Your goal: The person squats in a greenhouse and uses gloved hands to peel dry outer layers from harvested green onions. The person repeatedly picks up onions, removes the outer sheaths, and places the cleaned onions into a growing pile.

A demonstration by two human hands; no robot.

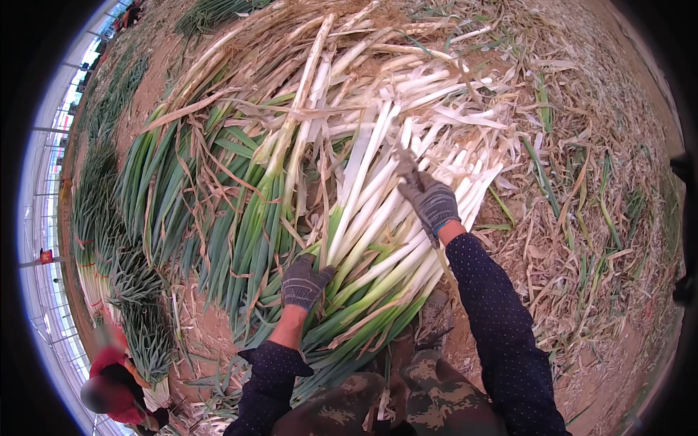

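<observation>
My left hand, in a grey knit glove, closes around the green part of a long green onion, whose white shaft slants up and to the right. My right hand, gloved too, is over the white shafts of a row of peeled green onions. Its fingers look soiled and blurred, so its grip is hard to make out. A thin dry strip hangs below the right wrist. Unpeeled green onions with brownish outer leaves lie to the left of the row.
Dry husks and leaf scraps cover the ground on the right. Tied green onion bundles stand at the left, near a crouching person in red and black. More roots and stalks are heaped at the far side. My camouflage-clad knees are close below.
</observation>
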